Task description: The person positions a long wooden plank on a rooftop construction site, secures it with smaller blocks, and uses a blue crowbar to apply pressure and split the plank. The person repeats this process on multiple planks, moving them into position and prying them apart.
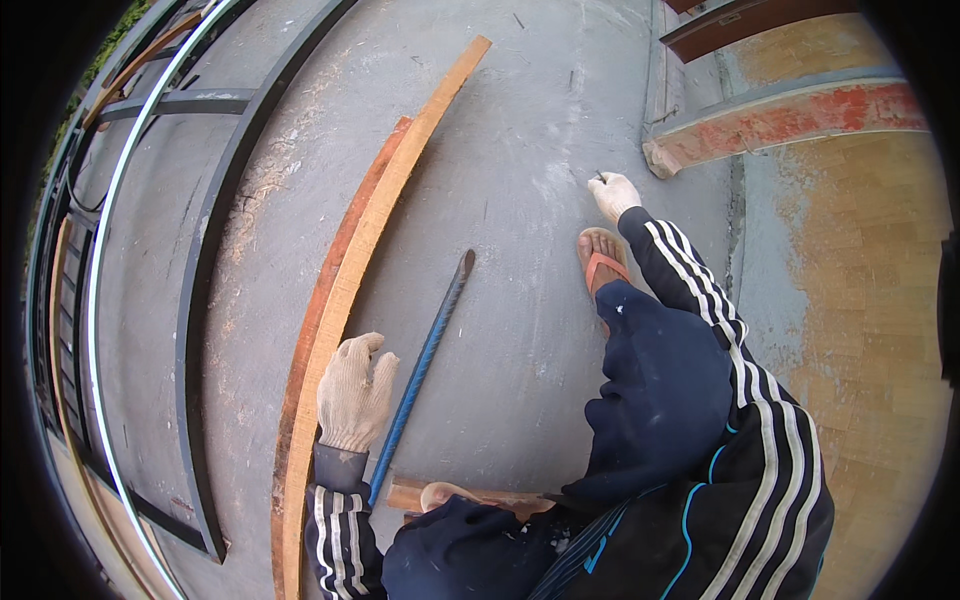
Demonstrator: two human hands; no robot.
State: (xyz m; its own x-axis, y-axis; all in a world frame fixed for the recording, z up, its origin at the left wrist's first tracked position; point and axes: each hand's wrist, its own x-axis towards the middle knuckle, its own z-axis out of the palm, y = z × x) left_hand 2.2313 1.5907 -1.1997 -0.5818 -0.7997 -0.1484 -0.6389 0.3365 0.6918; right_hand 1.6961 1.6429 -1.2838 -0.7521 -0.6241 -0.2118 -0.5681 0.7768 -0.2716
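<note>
My left hand, in a cream knit glove, is at the right edge of a long light wooden plank. Its fingers are a little bent and apart, with nothing visible in them; whether it touches the wood I cannot tell. A redder plank lies along the left side of the light one. Just right of that hand, a blue ribbed metal bar with a dark flattened tip slants over the floor. Stretched out ahead, my gloved right hand is closed in a pinch, a tiny dark thing showing at its fingertips.
Dark metal frames and a thin pale strip line the left. A red-stained beam juts in from the right over tan tiled flooring. My sandalled foot stands on the grey floor; a short wood piece lies below.
</note>
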